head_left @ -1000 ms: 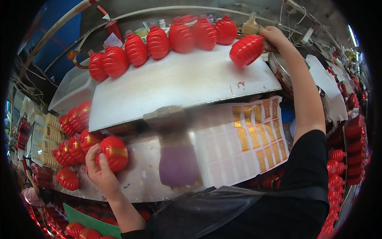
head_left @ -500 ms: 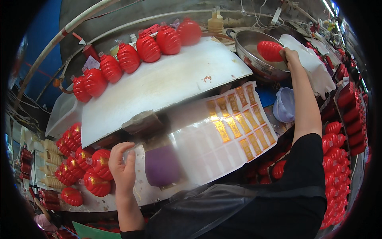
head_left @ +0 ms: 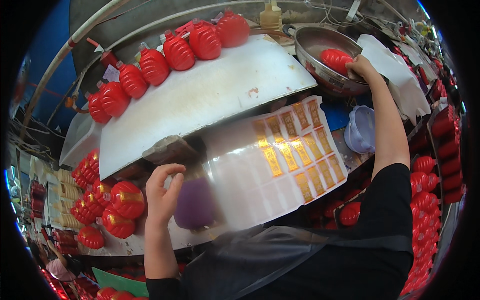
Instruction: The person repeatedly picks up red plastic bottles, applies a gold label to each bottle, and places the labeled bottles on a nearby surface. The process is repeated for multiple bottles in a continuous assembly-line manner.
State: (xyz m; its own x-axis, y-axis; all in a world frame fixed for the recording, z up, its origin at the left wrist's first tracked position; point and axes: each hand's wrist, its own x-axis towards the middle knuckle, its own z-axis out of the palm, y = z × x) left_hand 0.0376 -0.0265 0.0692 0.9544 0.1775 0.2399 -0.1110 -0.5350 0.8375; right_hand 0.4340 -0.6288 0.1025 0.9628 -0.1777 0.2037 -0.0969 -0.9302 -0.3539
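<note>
My right hand (head_left: 363, 69) is closed on the neck end of a red ribbed plastic bottle (head_left: 335, 60). That bottle lies tilted low inside a round metal pan (head_left: 324, 79); whether liquid touches it is hard to tell. Over the lower left of the bench hovers my left hand (head_left: 164, 192), thumb apart from its bent fingers and nothing in it. Beside it is a purple pad (head_left: 194, 204). Between my arms lies a translucent sheet of gold labels (head_left: 287, 155), with many of its label places bare. Several plain red bottles (head_left: 152, 65) stand along the far edge of a white board (head_left: 210, 90).
Red bottles bearing gold labels (head_left: 127, 200) cluster at the left. A pale purple basin (head_left: 360, 129) sits below the pan, and white paper (head_left: 392, 67) hangs to its right. Stacked red bottles (head_left: 424, 220) fill the right side. A metal pipe (head_left: 92, 25) crosses the upper left.
My right hand has lowered the red bottle from above the pan's rim down into it. The left hand has shifted slightly right and up, still holding nothing. The whole view has tilted a little.
</note>
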